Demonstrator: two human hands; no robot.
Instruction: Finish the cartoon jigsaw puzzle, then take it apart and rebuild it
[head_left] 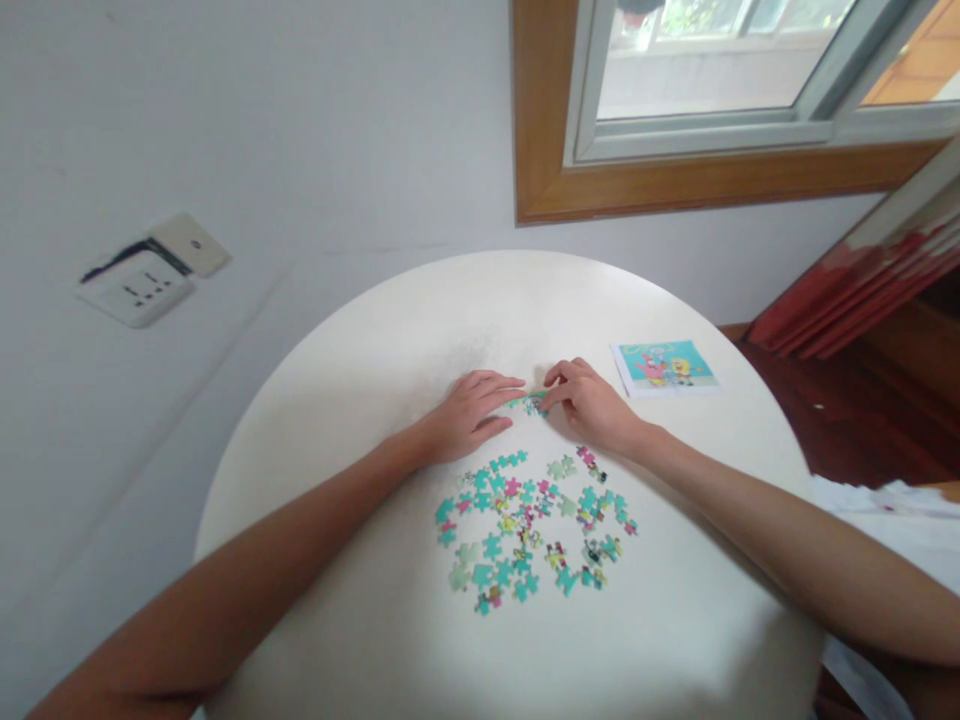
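A small joined strip of jigsaw puzzle pieces (533, 404) lies on the white table between my two hands. My left hand (474, 412) rests flat at the strip's left end, its fingers stretched out and the thumb apart. At the right end, my right hand (589, 402) has bent fingers pinched down on a puzzle piece, which they partly hide. Closer to me spreads a loose heap of puzzle pieces (491, 546) in teal, pink, yellow and pale green.
A picture card (666, 366) with cartoon figures on teal lies right of my right hand. The round white table (337, 400) stands against a wall with a socket (142, 287) and a wood-framed window (720, 187). A red curtain (847, 280) hangs at the right.
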